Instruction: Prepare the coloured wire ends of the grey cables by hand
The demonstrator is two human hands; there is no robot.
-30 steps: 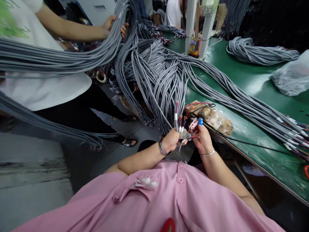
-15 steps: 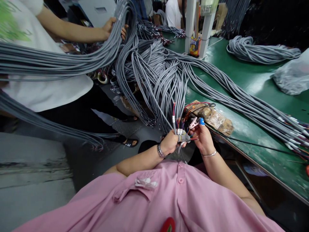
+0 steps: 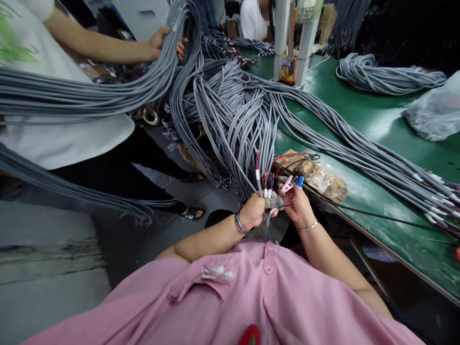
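My left hand (image 3: 253, 209) is closed round a grey cable (image 3: 258, 179), its thumb in a grey knit cover (image 3: 273, 202). Thin coloured wires (image 3: 266, 182) with white bands fan up from the cable ends beside the fingers. My right hand (image 3: 300, 206) is close by on the right, a blue cover (image 3: 299, 181) on its thumb. Between its thumb and fingers is a small pink clip (image 3: 287, 184), next to the loose coloured wire ends. The fingers of this hand are partly hidden behind the clip and wires.
A large heap of grey cables (image 3: 251, 115) hangs over the edge of the green table (image 3: 323, 115). Taped cardboard (image 3: 316, 175) lies near the hands. To the left, a co-worker's hand (image 3: 160, 43) holds a thick cable bundle (image 3: 118, 93). A plastic bag (image 3: 436, 112) rests at right.
My right hand has shifted slightly left, closer to my left hand, and the pink clip has turned a little. The co-worker's bundle has moved slightly left.
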